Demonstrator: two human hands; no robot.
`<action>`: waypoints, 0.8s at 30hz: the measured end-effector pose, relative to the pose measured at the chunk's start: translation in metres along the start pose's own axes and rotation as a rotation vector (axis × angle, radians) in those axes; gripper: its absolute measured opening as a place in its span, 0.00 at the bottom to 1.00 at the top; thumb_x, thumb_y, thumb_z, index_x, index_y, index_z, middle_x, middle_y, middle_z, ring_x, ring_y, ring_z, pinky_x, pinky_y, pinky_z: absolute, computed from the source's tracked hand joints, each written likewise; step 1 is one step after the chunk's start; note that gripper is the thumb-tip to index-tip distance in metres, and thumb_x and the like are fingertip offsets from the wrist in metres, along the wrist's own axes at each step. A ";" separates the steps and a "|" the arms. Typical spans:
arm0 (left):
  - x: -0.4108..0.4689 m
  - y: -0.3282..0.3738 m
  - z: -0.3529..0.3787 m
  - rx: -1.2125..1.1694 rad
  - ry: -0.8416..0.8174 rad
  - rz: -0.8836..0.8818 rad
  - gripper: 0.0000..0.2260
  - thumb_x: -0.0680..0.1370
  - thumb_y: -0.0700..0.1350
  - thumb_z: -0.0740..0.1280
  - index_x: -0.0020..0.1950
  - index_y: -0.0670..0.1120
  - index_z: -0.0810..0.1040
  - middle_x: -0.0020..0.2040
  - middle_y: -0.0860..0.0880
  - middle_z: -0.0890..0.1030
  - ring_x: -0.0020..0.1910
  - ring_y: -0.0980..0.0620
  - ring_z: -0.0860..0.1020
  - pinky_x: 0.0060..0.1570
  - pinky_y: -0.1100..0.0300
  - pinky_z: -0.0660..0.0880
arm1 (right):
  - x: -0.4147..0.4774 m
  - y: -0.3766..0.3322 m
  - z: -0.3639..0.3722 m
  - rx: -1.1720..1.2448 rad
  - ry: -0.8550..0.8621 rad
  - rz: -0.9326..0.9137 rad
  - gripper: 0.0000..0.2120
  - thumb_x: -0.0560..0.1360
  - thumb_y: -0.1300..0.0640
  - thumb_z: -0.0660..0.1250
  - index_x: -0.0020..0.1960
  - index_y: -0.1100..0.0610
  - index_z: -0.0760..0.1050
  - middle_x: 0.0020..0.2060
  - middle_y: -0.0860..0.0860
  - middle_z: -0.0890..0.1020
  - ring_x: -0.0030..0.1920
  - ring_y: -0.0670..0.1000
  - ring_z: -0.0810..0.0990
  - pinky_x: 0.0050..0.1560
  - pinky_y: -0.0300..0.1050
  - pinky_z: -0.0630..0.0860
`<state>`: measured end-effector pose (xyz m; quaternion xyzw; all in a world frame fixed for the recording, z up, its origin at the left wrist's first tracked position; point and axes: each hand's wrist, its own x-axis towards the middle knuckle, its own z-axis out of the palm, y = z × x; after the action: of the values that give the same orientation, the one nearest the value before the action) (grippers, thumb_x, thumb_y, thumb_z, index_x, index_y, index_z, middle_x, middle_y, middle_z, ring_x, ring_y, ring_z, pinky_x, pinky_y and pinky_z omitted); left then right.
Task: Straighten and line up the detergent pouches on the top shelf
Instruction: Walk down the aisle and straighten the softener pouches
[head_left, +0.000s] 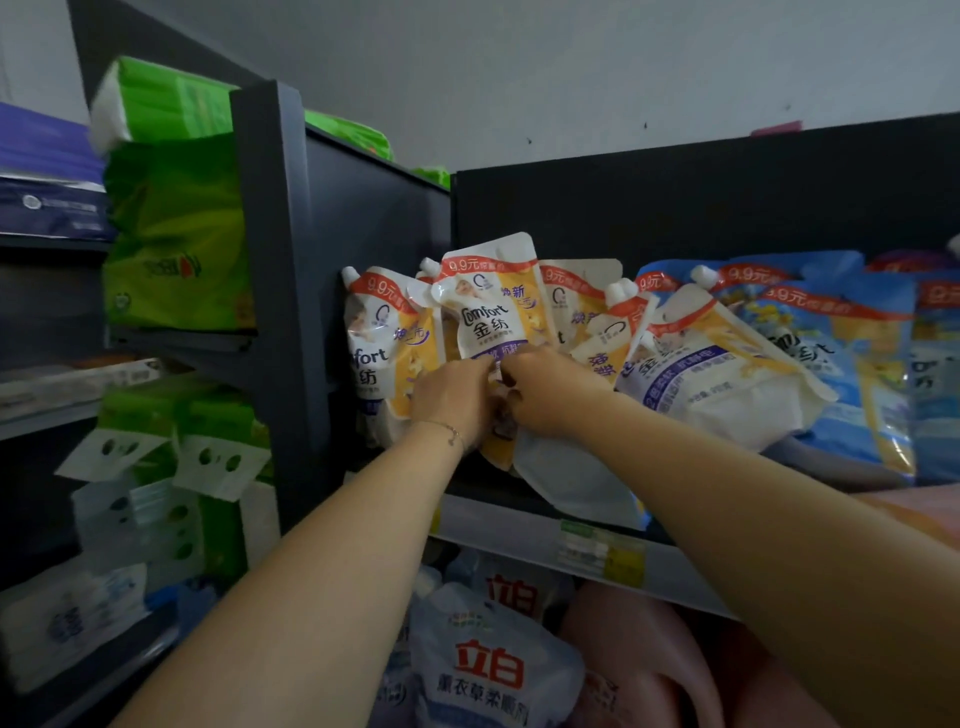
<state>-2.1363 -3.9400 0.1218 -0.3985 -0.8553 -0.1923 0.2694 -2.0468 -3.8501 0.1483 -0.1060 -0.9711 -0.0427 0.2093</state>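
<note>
At the shelf's (488, 525) left end, your left hand (452, 400) and right hand (545, 395) both grip the front pouch (488, 306) low, to stand it straight.

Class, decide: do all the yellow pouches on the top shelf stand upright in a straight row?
No: the big yellow pouch beside the right hand tilts far over in front of the blue pouches.

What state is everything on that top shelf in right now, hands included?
Left-hand grip: pinching the centre yellow pouch.
Right-hand grip: curled on the same pouch.
Centre yellow pouch: upright, held by both hands.
Left yellow pouch: upright, against the side panel.
Right yellow pouch: tipped over, slanting.
Blue pouches: standing, overlapping unevenly.
</note>
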 end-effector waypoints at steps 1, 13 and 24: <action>0.000 0.000 0.003 -0.005 0.024 -0.004 0.10 0.76 0.49 0.62 0.55 0.52 0.77 0.51 0.45 0.81 0.50 0.41 0.79 0.43 0.54 0.69 | 0.001 0.001 0.000 0.007 0.007 -0.005 0.08 0.76 0.58 0.62 0.41 0.53 0.63 0.45 0.52 0.70 0.45 0.54 0.69 0.44 0.47 0.68; 0.005 -0.011 0.006 0.027 0.038 -0.042 0.09 0.77 0.52 0.62 0.45 0.47 0.73 0.47 0.44 0.80 0.47 0.40 0.78 0.39 0.55 0.69 | -0.001 0.011 -0.001 0.066 0.039 0.049 0.10 0.74 0.56 0.61 0.35 0.55 0.65 0.38 0.54 0.73 0.38 0.55 0.74 0.35 0.45 0.70; 0.001 -0.033 -0.008 -0.004 0.259 -0.054 0.12 0.82 0.51 0.56 0.55 0.44 0.72 0.46 0.46 0.79 0.43 0.44 0.77 0.39 0.53 0.72 | 0.005 0.009 -0.009 0.172 -0.037 0.177 0.05 0.73 0.59 0.62 0.39 0.58 0.71 0.39 0.55 0.74 0.35 0.53 0.74 0.34 0.43 0.73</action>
<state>-2.1603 -3.9641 0.1242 -0.3477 -0.8234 -0.2511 0.3716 -2.0459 -3.8410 0.1589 -0.1736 -0.9618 0.0613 0.2027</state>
